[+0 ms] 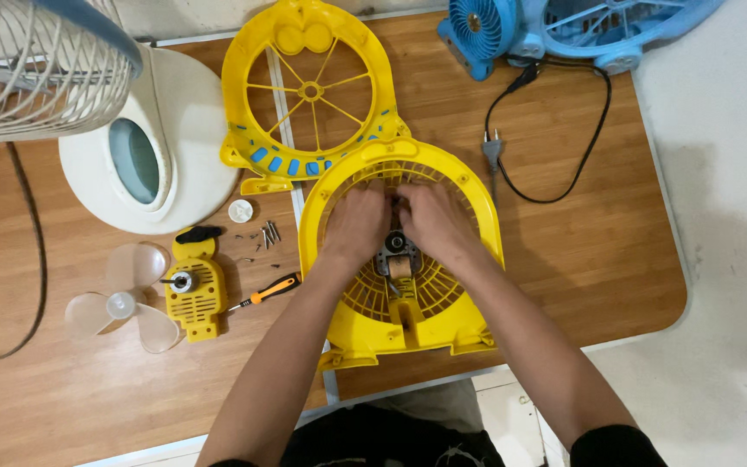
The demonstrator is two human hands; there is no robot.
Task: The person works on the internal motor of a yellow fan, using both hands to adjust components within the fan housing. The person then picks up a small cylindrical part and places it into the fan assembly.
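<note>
— How far is the fan taken apart?
— The yellow rear housing [401, 259] lies mid-worktop [581, 259], its motor [395, 251] still seated, pinched by left hand [356, 223] and right hand [432, 220]. Front grille [309, 95], blade [127, 298], screws [268, 232] and screwdriver [268, 291] are already laid aside.

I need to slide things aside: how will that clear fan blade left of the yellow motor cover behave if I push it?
The fan blade looks like thin clear plastic, so probably light and easily slid. Its three curved vanes may flex or catch. Resting on its hub, it might spin rather than travel straight.
</note>
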